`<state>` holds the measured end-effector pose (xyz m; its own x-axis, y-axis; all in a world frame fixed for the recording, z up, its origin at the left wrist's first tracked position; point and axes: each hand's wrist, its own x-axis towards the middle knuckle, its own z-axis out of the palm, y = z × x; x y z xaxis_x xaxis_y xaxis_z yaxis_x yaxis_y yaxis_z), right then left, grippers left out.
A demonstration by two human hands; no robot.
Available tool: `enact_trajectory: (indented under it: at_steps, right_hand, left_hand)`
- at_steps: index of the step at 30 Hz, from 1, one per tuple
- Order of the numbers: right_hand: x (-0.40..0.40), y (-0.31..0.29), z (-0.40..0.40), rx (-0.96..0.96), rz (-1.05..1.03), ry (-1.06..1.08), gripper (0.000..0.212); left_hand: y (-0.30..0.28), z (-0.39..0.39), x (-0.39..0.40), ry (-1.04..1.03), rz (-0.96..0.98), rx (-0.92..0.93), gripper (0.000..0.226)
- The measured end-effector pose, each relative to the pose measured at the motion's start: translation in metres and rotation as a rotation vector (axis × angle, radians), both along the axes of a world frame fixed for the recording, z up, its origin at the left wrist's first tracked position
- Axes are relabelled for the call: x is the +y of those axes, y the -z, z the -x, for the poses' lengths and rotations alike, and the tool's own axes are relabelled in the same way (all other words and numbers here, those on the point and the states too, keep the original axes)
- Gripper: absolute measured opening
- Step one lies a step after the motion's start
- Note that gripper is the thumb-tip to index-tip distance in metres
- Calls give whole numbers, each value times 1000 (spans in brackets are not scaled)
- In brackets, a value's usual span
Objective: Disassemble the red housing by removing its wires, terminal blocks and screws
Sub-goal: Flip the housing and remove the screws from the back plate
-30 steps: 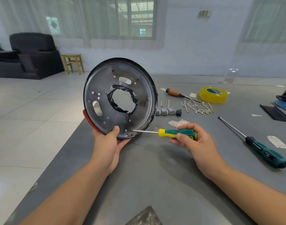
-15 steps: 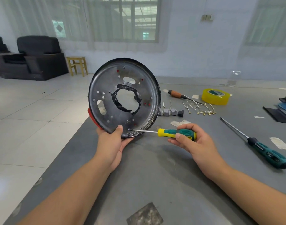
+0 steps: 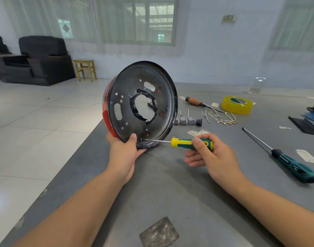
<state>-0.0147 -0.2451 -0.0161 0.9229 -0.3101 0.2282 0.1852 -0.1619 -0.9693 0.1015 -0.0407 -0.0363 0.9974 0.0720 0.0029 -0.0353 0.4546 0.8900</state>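
The red housing [image 3: 141, 106] stood on edge on the grey table [image 3: 170, 193], its dark metal face turned toward the right hand. The left hand [image 3: 125, 154] gripped the housing's lower rim from below. Right of the housing, the right hand [image 3: 211, 155] pinched the small screwdriver [image 3: 181, 142], whose shaft lay nearly level, tip on a screw [image 3: 141, 139] by the left thumb. Removed terminal blocks [image 3: 187, 120] and wires [image 3: 220, 118] lay behind the housing's right edge.

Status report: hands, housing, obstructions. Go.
Left hand grips red housing on edge. Right hand holds screwdriver, tip at a lower screw. Nothing blocking.
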Motion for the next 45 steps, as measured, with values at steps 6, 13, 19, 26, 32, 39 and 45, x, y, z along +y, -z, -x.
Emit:
enact_trajectory:
  at_steps: [6,13,19,26,32,39,45]
  right_hand:
    - [-7,-6,0,-9,619,209,41]
    - [-13,-15,5,-405,1129,41,37]
    - [-7,-16,7,-354,821,38,32]
    - [9,-14,3,-149,494,183,40]
    - [-15,-26,9,-270,1110,-62,25]
    - [-9,-27,8,-211,948,84,45]
    - [-6,-23,0,-198,761,71,24]
  left_hand:
    - [4,-3,-2,-32,-141,-44,36]
    - [4,-4,-3,-51,-170,-32,34]
    - [4,-3,-3,-55,-190,-40,35]
    - [6,-3,-3,-59,-227,-55,35]
    - [3,-4,-4,-79,-170,-25,34]
    - [2,-2,-4,-68,-158,-18,36]
    - [3,-3,-4,-71,-175,-19,33]
